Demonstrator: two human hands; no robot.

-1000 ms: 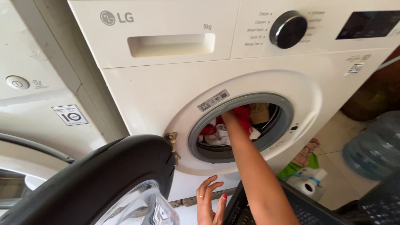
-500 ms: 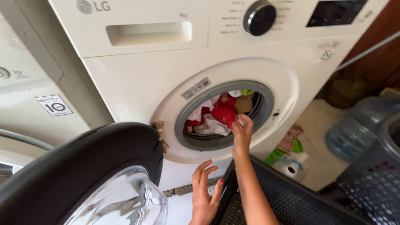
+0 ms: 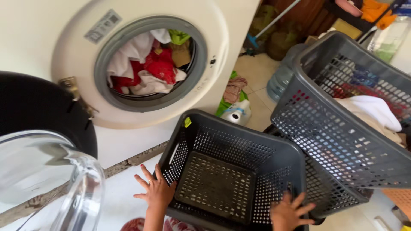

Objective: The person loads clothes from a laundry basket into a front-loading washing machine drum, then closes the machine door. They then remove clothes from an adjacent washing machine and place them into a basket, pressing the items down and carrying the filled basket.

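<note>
Gripping empty grey basket [image 3: 227, 179] at near rim: left hand [image 3: 157, 192] spread flat against left wall, right hand [image 3: 289, 211] fingers splayed over right corner, neither pinching. Basket sits on floor below washer drum [image 3: 150, 64] (wet-looking clothes [image 3: 150, 68] heaped inside). Risk: open glass door [image 3: 51, 171] close beside left arm, could knock it; second basket [image 3: 342, 111] leans over, may slip onto empty one.

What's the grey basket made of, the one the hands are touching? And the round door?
The empty grey basket looks like moulded plastic with a matte finish: its walls and floor are a stiff grid of small holes. The washing machine door seems to be a clear glass bowl, shiny with reflections, set in a glossy black ring, probably plastic.
</note>
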